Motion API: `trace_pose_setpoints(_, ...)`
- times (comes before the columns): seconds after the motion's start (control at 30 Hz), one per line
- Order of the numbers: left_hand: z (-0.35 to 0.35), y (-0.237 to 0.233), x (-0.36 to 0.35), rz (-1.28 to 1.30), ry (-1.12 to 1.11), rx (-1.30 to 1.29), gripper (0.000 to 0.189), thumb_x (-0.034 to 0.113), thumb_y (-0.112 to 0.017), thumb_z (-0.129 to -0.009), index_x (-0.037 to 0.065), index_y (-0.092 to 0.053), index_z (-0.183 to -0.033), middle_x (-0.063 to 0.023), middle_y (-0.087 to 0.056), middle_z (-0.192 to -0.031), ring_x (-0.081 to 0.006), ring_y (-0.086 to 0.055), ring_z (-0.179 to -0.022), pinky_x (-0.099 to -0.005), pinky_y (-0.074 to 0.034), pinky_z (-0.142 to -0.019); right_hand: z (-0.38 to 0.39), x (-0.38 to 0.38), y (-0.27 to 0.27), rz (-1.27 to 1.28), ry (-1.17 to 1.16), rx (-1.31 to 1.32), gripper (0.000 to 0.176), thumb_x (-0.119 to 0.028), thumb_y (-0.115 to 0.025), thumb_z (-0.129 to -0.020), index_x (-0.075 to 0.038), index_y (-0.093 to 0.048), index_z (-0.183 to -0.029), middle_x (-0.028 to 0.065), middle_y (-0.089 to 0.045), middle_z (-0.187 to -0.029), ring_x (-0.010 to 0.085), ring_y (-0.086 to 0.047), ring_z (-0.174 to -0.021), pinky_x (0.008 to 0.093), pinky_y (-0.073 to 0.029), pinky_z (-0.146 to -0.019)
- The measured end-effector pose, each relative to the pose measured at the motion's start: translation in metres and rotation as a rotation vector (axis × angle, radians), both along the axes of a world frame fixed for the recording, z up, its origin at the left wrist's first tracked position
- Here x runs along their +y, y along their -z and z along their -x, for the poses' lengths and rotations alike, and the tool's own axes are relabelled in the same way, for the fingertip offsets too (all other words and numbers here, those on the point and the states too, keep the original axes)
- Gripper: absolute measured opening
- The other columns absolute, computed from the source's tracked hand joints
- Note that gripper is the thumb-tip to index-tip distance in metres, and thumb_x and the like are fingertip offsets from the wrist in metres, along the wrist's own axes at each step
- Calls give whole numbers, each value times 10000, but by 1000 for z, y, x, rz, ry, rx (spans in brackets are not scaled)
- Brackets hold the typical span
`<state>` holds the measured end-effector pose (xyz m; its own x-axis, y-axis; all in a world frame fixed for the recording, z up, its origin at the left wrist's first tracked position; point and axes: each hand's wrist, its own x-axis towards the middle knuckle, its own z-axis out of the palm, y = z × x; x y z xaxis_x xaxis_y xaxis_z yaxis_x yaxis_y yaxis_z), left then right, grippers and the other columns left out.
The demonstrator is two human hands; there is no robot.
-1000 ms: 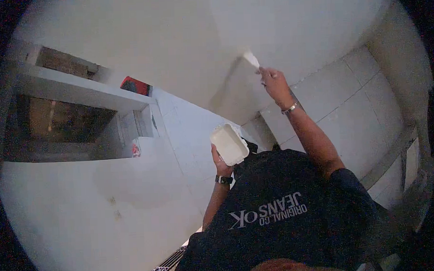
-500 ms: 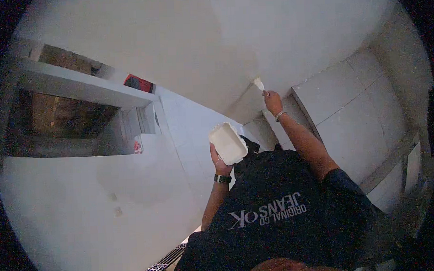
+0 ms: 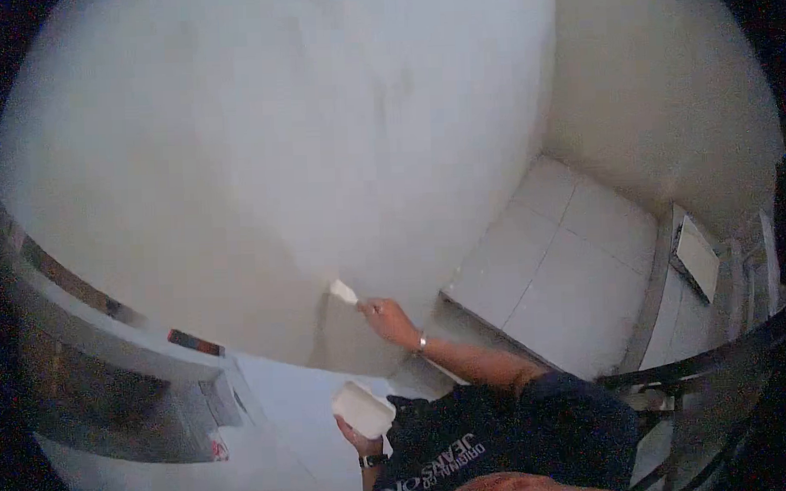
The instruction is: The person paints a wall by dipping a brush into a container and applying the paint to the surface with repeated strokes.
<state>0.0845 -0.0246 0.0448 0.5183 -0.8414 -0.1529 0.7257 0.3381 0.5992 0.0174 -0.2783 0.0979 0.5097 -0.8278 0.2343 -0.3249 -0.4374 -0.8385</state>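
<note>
A brush (image 3: 343, 292) is held by its handle in the right hand (image 3: 390, 322), the grip closed around it. Its pale bristles are pointed up and to the left, at the wall (image 3: 278, 163); whether the wall is touched cannot be told for certain. A shadow is cast on the wall below the brush. A shallow white tub (image 3: 364, 409) is held in the left hand (image 3: 356, 435), supported along its lower left side, its open face turned upward, below the brush and well apart from it. A watch (image 3: 372, 460) is worn on the left wrist, a bracelet (image 3: 422, 340) on the right.
</note>
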Motion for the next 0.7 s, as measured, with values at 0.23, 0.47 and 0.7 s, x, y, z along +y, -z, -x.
trace_pose_setpoints(0.23,40,21,14,-33,-18,-33,666,568,-368,-899,119,-351,-1391,-112,-428,-1381,-319,-450,-1217,-497,-379,-993,35,30,37,-36,70,-76,391,-381,-405,-953,-62,-616,-1032,178,-643,-888,396,-602,-812,469,-479,-732)
trace_pose_setpoints(0.47,25,-11,22,-23,-39,-58,674,586,-370,-892,123,-361,-1383,-113,-446,-1360,-310,-466,-1192,-496,-394,-977,27,32,75,-181,88,210,384,-374,-383,-953,-75,-612,-1030,189,-632,-981,389,-601,-906,501,-471,-787)
trace_pose_setpoints(0.7,3,-2,17,298,72,334,524,439,-350,-954,85,-380,-1339,-118,-470,-1325,-261,-473,-1182,-446,-385,-1007,16,-6,219,-57,54,450,368,-342,-458,-907,-29,-651,-888,204,-632,-872,377,-610,-768,483,-489,-657)
